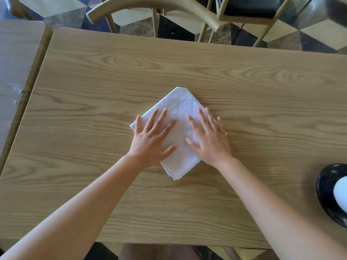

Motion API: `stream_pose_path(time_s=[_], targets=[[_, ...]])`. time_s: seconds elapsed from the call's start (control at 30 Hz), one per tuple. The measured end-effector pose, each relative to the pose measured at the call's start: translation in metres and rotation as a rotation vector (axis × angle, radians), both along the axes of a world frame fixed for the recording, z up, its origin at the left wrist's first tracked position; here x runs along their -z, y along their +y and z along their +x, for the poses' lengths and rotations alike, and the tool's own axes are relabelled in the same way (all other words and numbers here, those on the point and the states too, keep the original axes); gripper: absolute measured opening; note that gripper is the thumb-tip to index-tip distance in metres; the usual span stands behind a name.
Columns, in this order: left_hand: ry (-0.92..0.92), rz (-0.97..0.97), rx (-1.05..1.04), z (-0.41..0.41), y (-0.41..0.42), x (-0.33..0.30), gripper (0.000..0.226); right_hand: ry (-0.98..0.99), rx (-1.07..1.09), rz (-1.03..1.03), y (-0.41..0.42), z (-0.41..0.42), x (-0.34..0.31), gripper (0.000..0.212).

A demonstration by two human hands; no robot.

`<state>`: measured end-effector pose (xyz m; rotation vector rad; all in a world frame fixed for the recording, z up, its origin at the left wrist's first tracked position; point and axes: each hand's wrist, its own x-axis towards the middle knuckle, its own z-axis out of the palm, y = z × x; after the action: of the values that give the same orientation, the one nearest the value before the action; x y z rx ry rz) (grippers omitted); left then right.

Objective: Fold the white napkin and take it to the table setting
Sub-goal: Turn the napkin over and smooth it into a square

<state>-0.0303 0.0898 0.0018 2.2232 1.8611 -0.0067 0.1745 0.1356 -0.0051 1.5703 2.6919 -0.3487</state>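
- Second counter [16,59] at 9 to 10 o'clock, set just beside the main one with a narrow gap between; same pale wood grain.
- Main counter [244,87] fills most of view; far edge at 12 o'clock.
- Left hand [150,139] flat, palm down, fingers spread wide; pressed on left part of white napkin [180,117]. Nothing gripped.
- Napkin lies near centre of main counter, folded to a layered square turned as a diamond: corners toward 12, 3, 6 and 9 o'clock. Stacked layer edges visible at 6 o'clock corner.
- Right hand [210,139] flat, palm down, fingers spread; on right part of napkin, outer fingers overlapping onto bare wood. Nothing gripped.
- Thumbs of both hands point inward, close but apart.
- Wooden chairs [150,8] beyond far edge at 12 to 1 o'clock, on a checkered floor [309,30].
- Dark plate [324,186] at 4 o'clock, cut by frame edge, well apart from napkin; white object [340,194] on it, identity unclear.
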Motion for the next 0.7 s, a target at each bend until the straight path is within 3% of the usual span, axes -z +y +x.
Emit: stream_pose_path(time_s=[0.33,0.7], targets=[[0.040,0.049,0.022,0.010,-0.039,0.012,0.090,-0.055,-0.037,0.026,-0.032,0.012,0.009,0.066],[-0.095,-0.017,0.046,0.022,-0.094,0.002,0.083,-0.019,-0.037,0.002,-0.090,0.031,0.007,0.065]])
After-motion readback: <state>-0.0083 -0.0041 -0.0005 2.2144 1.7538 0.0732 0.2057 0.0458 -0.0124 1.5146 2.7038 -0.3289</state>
